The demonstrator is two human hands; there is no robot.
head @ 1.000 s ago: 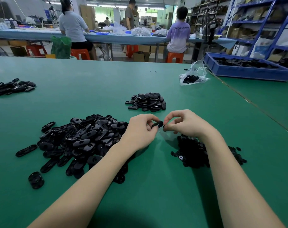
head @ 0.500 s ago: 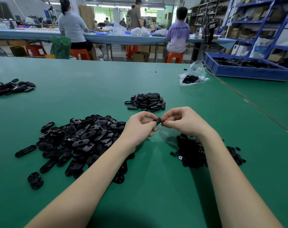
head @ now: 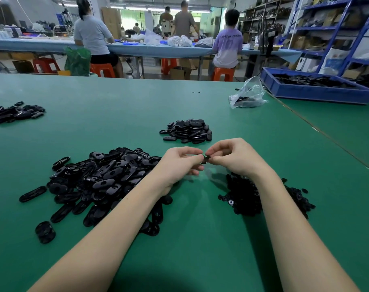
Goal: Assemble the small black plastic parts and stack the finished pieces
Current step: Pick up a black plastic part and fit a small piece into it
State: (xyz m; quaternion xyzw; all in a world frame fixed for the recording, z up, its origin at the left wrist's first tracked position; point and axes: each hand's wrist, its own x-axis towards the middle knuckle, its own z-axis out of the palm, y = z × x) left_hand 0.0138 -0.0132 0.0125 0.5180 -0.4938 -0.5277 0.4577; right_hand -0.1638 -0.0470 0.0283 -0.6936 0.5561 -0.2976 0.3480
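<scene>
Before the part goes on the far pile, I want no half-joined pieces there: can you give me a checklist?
1. Left hand grip on part: ok.
2. Right hand grip on it: ok.
3. Pieces fully joined: cannot tell, fingers hide them.
4. Far pile free to reach: ok.
5. Oval pile and small pile hold stock: ok.

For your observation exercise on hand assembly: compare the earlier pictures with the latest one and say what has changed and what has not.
Both hands rose slightly and drew closer. The left hand and right hand still pinch the small black part, but it is now almost hidden between their fingertips. The big pile of oval pieces, the small-parts pile and the finished stack stayed put.
</scene>
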